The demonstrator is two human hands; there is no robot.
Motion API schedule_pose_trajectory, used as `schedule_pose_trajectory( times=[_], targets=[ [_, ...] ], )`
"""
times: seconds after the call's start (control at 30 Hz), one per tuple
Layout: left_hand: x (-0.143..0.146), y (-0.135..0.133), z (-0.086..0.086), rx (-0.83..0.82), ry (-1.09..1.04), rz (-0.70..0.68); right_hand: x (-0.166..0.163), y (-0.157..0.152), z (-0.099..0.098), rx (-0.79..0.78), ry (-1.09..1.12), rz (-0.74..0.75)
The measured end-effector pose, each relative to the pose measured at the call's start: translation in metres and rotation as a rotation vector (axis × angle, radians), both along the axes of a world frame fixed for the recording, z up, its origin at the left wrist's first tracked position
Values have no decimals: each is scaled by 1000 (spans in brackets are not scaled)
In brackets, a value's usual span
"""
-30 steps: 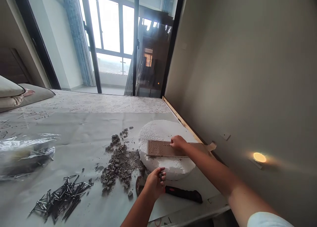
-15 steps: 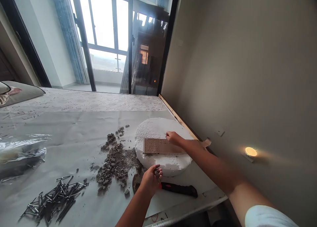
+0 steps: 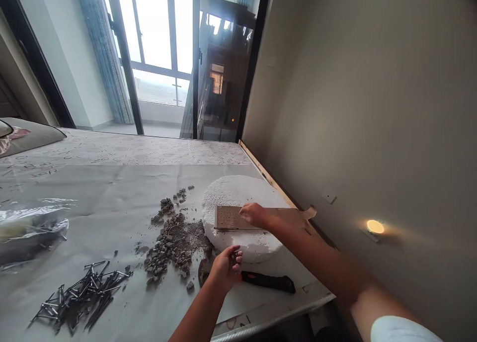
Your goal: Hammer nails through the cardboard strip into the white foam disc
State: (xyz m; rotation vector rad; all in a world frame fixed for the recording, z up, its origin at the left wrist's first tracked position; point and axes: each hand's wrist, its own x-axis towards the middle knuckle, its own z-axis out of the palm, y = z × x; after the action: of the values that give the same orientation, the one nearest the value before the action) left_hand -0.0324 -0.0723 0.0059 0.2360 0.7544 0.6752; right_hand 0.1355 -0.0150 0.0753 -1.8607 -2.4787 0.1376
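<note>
My left hand is curled around a few dark metal nails, partly hidden by the fingers. Close by lies a hammer with a black and red handle; its head is partly behind my left wrist. My right hand is pinched at the surface of a brown board dotted with rows of small holes. What those fingertips hold is hidden. Beneath the board is a round white foam slab.
A heap of nails lies at the lower left. Grey rubble is scattered left of the foam on a grey sheet. Clear plastic wrapping sits at the far left. A wooden strip runs along the wall.
My right hand has shifted left and slightly down along the board, its fingertips now lower against it. My left hand stays near the hammer, turned slightly.
</note>
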Motion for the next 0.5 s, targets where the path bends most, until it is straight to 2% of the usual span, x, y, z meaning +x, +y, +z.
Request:
schedule_pose_trajectory(
  times=[0.07,0.13,0.33,0.5],
  targets=[
    [0,0,1,0,5,-4,14,12,-6,24,-78,-107],
    [0,0,2,-3,3,-7,23,21,-14,13,-141,-143],
    [0,-1,5,-4,10,2,23,32,-39,-36,-265,-113],
    [1,0,3,-2,27,4,22,36,-41,-58,-268,-92]
  ],
)
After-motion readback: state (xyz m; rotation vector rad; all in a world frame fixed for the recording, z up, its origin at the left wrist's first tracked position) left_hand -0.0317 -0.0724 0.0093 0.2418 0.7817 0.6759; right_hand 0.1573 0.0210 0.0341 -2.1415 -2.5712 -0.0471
